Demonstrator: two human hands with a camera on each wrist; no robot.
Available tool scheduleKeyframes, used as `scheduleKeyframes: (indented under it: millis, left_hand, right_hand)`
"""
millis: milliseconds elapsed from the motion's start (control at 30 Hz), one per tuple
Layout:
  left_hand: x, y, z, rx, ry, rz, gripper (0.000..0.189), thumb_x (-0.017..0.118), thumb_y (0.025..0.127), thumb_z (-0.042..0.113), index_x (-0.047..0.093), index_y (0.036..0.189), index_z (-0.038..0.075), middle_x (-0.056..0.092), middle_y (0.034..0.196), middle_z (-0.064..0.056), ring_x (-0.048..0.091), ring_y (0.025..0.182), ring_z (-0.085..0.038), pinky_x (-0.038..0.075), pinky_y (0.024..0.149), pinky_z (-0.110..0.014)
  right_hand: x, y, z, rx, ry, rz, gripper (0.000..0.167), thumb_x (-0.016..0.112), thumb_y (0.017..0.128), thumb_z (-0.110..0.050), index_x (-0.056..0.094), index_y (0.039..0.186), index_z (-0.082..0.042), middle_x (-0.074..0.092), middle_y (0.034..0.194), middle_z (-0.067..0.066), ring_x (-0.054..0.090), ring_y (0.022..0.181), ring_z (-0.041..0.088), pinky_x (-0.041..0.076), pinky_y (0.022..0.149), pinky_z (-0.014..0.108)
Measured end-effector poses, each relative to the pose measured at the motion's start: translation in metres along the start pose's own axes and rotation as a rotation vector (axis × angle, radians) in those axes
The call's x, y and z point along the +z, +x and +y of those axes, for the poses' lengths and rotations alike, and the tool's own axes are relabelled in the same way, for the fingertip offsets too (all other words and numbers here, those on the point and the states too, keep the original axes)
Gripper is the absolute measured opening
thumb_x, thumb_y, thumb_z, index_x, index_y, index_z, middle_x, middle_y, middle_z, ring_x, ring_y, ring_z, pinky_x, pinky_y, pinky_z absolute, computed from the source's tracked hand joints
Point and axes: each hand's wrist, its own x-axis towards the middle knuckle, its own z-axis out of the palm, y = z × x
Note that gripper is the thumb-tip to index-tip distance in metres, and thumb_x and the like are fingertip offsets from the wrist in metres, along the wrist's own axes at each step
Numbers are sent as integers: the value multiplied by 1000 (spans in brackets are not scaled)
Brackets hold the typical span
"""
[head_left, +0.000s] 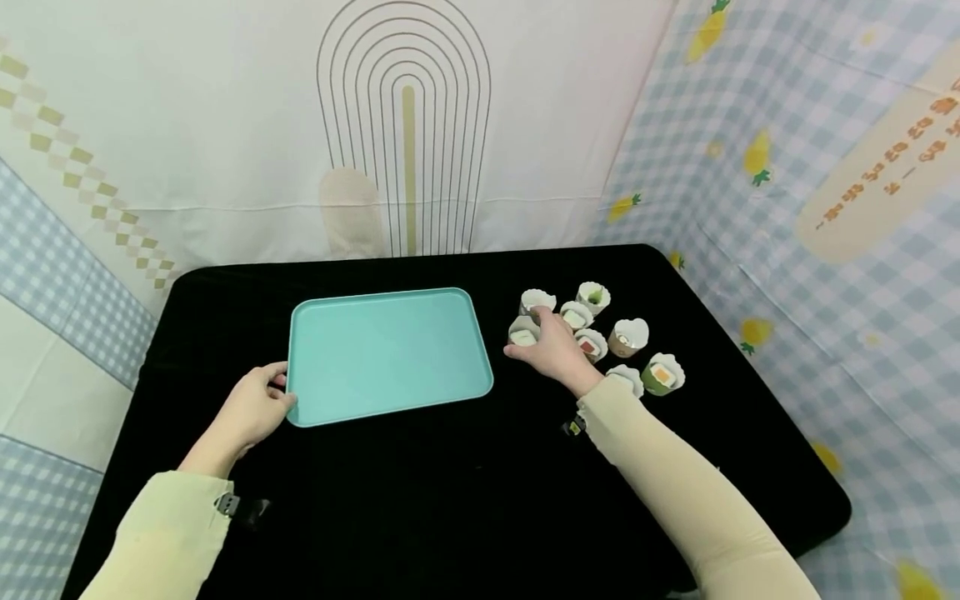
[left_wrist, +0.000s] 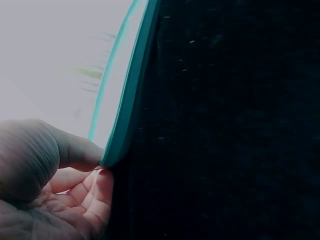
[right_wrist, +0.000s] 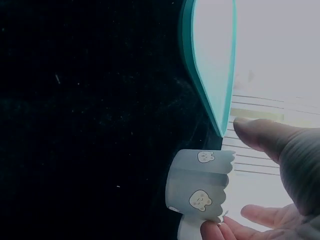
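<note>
A turquoise rectangular tray (head_left: pixel 390 354) lies on the black tabletop. At its near left corner my left hand (head_left: pixel 258 404) holds the rim (left_wrist: pixel 120 135), thumb and a fingertip coming together there in the left wrist view. My right hand (head_left: pixel 557 346) reaches over the left side of a group of paper baking cups. It is spread around a pale cup (right_wrist: pixel 200 182) with cartoon bear prints and a scalloped rim. The thumb (right_wrist: pixel 250 131) stands apart from this cup, while fingertips are right at its rim on the other side. A white piece (head_left: pixel 523 337) shows inside it.
Several other cups stand around the right hand, including a green one (head_left: pixel 662 375) with an orange-and-white piece, a brown one (head_left: pixel 628 337) and one with something green (head_left: pixel 593 297). A printed cloth (head_left: pixel 525 125) hangs behind the black table (head_left: pixel 420 500).
</note>
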Motion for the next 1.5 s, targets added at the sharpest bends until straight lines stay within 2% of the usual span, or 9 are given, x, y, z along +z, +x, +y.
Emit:
scheduleKeyframes:
  millis: [233,367,567,667,800,1033,1167,1367,1500]
  left_hand:
    - [6,-8,7,45,1,3,57,59,88,0,38,138,-15,45,110,-19,55,90,-27,48,65,-29]
    - [9,-7,4,60,-23,-34,58,62,87,1,39,138,-14,47,109,-18,57,88,-24,49,65,-27]
    - [5,2,-7,-2,-45,-111,54,60,95,19,40,137,-9,55,103,-15,59,84,-23,49,69,-34]
    - [2,8,-9,-24,-27,-102,41,50,101,26,46,126,-7,56,92,-14,58,75,-23,49,64,-34]
    - [3,11,-8,-32,1,-114,28,39,105,23,48,107,-3,52,79,-12,54,66,-22,46,58,-35]
    - [5,7,-6,-25,-5,-154,19,43,104,17,46,99,-1,52,76,-10,53,67,-22,45,59,-34]
    - [6,5,-1,-2,-8,-137,21,47,102,17,44,105,-4,49,79,-10,48,68,-22,41,59,-35]
    - [4,2,1,13,-19,-137,57,56,99,18,29,142,-8,53,92,-11,52,78,-23,43,69,-36]
    - [2,4,-2,17,-39,-147,67,58,98,17,22,149,-6,54,91,-11,51,74,-23,42,65,-36]
  right_hand:
    - [1,6,4,8,23,12,83,77,82,-38,36,146,-5,40,145,16,38,130,36,37,102,52]
    - [3,8,6,19,45,-16,82,75,84,-35,33,147,-4,37,146,18,38,131,36,38,101,52]
    - [11,11,4,21,15,-42,81,75,86,-30,31,148,-3,38,146,20,42,129,36,41,99,49]
    - [17,12,3,7,-2,-28,80,75,85,-27,32,147,-1,42,142,21,46,125,36,42,98,49]
    - [23,10,4,23,-10,-13,79,75,85,-25,32,146,-2,47,136,23,50,119,36,44,95,48]
    - [27,4,11,52,-16,10,77,75,85,-26,32,144,-3,51,131,22,53,114,35,45,92,47]
    - [25,4,14,47,-22,36,75,74,85,-27,34,143,-4,51,131,22,53,116,35,45,93,47]
    - [24,5,17,40,-27,28,75,72,86,-29,33,144,-3,50,133,23,52,117,36,44,93,48]
    - [22,4,15,26,-15,26,74,71,87,-29,32,145,-4,48,134,23,50,118,36,44,93,48]
